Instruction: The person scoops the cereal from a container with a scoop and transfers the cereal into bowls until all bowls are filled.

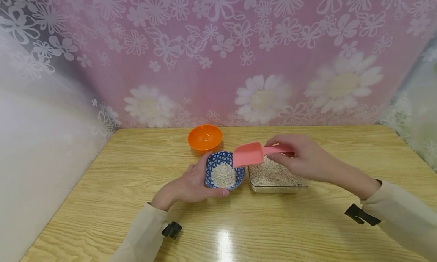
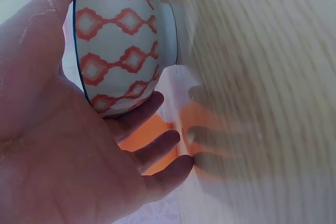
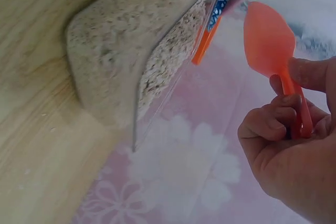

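My right hand (image 1: 302,156) grips the handle of a pink scoop (image 1: 248,154), whose blade hangs over the right rim of a patterned bowl (image 1: 209,164). In the right wrist view the fingers curl round the handle of the scoop (image 3: 268,40). Pale flakes (image 1: 223,175), perhaps oats, lie in the bottom of the bowl. My left hand (image 1: 192,184) holds this bowl from its left side, thumb along the near rim. The left wrist view shows the bowl's white outside with red diamond shapes (image 2: 118,22). Whether the scoop holds flakes, I cannot tell.
A clear rectangular container (image 1: 273,190) full of flakes stands right of the bowl, partly under my right hand. An orange bowl (image 1: 205,138) stands behind the patterned one. A flowered pink curtain (image 1: 191,83) hangs along the back edge of the wooden table (image 1: 136,159).
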`<state>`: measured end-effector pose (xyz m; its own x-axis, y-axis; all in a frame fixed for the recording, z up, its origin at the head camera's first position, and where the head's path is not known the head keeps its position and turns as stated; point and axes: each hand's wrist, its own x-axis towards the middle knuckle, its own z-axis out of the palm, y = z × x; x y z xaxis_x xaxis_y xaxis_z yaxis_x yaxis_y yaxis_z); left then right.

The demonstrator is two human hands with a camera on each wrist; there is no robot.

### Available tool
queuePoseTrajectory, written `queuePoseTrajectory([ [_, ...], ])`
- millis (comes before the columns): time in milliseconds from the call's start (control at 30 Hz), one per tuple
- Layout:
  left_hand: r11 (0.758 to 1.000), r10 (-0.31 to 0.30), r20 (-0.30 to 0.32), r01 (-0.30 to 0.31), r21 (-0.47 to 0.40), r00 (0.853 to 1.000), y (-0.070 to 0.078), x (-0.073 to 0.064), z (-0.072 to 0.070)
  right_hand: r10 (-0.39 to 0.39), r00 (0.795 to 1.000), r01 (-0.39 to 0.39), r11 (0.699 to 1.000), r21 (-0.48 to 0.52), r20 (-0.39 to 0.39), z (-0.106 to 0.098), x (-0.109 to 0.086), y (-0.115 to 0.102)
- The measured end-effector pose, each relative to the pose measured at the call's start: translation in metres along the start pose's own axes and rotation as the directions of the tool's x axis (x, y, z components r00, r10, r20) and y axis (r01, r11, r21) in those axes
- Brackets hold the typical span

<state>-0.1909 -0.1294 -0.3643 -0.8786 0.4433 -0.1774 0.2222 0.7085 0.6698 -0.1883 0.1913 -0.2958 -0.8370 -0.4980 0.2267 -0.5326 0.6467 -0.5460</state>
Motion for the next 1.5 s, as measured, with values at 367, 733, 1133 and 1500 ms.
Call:
queuePoseTrajectory([
  [367, 0.999, -0.031, -0.001, 0.031, 0.020, 1.000, -0.006, -0.006, -0.006, 0.104, 0.993, -0.102, 0.994, 0.037, -0.063, -0.013, -0.028, 0.035],
  [733, 0.939, 0.151, -0.155, -0.093, 0.331, 0.976, 0.016, -0.004, -0.004, 0.171, 0.985, -0.171, 0.985, -0.012, 0.006, -0.009, -0.044, 0.057],
  [1133, 0.894, 0.245, -0.051, -0.205, 0.399, 0.968, 0.052, 0.025, 0.014, 0.167, 0.986, -0.165, 0.981, -0.105, 0.006, -0.020, -0.056, 0.069],
  [1500, 0.864, 0.229, 0.023, -0.215, 0.456, 0.973, 0.075, 0.041, 0.025, 0.158, 0.987, -0.161, 0.977, -0.142, -0.029, -0.030, -0.068, 0.074],
])
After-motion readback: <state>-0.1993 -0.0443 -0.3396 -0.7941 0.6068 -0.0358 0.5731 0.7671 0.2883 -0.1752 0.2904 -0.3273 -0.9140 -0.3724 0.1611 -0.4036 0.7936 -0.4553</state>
